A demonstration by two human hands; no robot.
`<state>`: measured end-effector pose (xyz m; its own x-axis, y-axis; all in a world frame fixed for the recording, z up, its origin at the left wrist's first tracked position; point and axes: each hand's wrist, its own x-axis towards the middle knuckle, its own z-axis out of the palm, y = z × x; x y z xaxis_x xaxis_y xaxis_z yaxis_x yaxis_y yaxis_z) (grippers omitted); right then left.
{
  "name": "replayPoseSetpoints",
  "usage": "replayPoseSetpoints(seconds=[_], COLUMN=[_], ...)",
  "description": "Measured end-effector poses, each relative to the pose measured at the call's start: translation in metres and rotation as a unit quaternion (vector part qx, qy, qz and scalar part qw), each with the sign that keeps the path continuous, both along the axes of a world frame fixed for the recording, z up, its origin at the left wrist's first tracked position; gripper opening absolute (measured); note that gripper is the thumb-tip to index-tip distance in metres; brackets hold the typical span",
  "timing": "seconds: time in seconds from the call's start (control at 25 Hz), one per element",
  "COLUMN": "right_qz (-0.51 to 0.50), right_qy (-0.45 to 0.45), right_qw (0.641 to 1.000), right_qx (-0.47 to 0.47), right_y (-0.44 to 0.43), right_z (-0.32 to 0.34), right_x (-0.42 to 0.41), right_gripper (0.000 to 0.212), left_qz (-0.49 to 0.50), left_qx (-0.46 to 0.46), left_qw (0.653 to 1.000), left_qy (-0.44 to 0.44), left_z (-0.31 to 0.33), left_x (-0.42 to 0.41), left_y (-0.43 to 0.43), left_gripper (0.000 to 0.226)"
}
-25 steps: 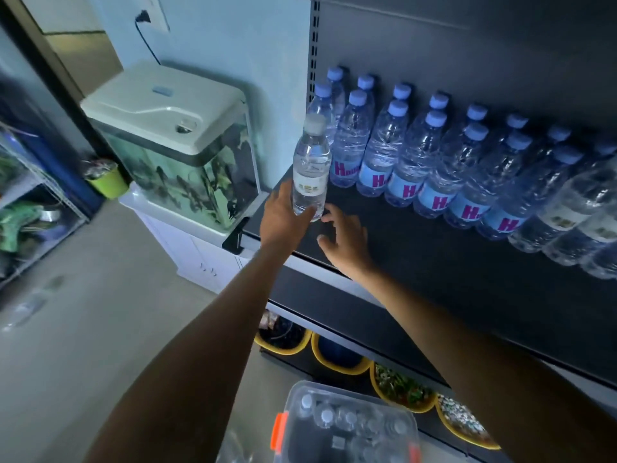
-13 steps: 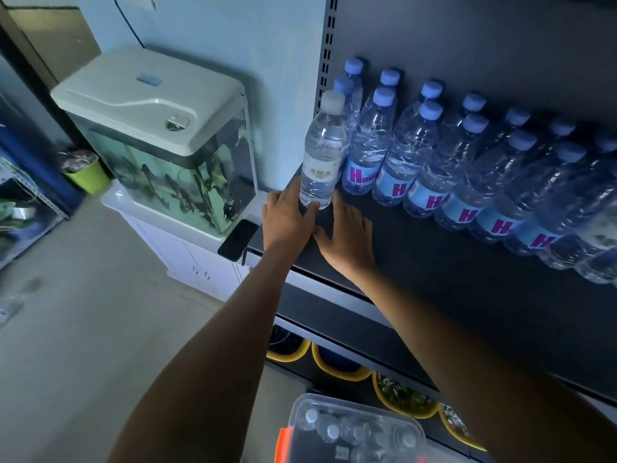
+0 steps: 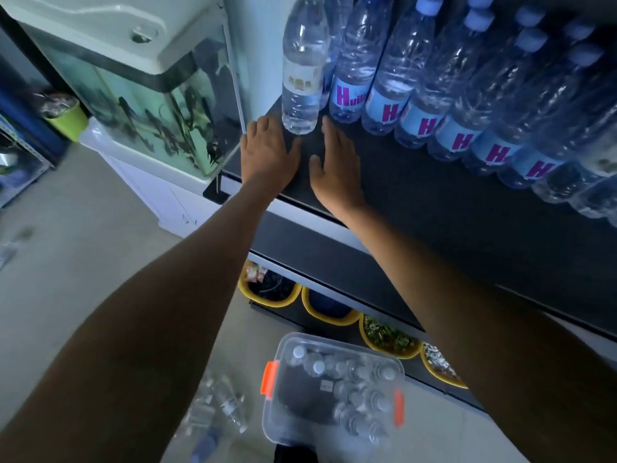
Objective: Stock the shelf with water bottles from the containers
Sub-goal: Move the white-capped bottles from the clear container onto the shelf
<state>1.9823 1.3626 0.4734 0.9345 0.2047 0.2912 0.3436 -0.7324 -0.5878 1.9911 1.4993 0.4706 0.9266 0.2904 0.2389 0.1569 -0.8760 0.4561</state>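
Both hands lie open, fingers straight, on the dark shelf [image 3: 434,212] near its front left corner. The left hand [image 3: 268,157] and the right hand [image 3: 334,168] rest side by side, slightly apart, and neither holds anything. Just beyond their fingertips the white-labelled water bottle [image 3: 302,71] stands upright at the shelf's left edge. Whether either hand touches its base cannot be told. Right of it, a packed row of blue-labelled bottles [image 3: 384,108] runs along the back of the shelf toward the right edge. On the floor below sits a clear container [image 3: 300,399] with orange latches and more bottles inside. A few loose bottles [image 3: 217,409] lie blurred just left of it. A fish tank [image 3: 150,105] stands beside the shelf's left end.
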Motion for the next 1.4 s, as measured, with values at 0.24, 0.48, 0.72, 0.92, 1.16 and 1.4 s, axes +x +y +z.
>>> replayPoseSetpoints(seconds=[0.24, 0.48, 0.72, 0.92, 1.16, 1.4], right_qz=[0.072, -0.010, 0.015, 0.009, 0.006, 0.014], right_qy=[-0.150, -0.027, 0.136, 0.197, 0.157, 0.173], right_qw=[0.986, 0.998, 0.986, 0.962, 0.949, 0.962], right_qx=[0.006, -0.047, -0.097, -0.188, -0.273, -0.211], right_y=[-0.091, -0.226, -0.249, -0.192, -0.178, -0.198], right_z=[-0.027, -0.164, -0.320, -0.411, -0.470, -0.455], right_x=[-0.139, -0.279, -0.353, -0.323, -0.292, -0.289], right_gripper=[0.053, 0.048, 0.044, 0.061, 0.040, 0.028], left_qz=[-0.042, -0.147, -0.062, -0.134, -0.238, -0.270], left_qx=[-0.052, -0.119, -0.068, 0.090, 0.218, 0.155], left_qw=[0.992, 0.978, 0.973, 0.944, 0.923, 0.912], left_qy=[-0.109, -0.087, 0.210, 0.289, 0.211, 0.266], left_z=[-0.039, -0.162, -0.336, -0.421, -0.453, -0.430], left_x=[-0.112, -0.259, -0.338, -0.339, -0.318, -0.300], left_y=[-0.052, -0.140, -0.155, -0.130, -0.157, -0.156], left_gripper=[0.058, 0.055, 0.061, 0.069, 0.039, 0.038])
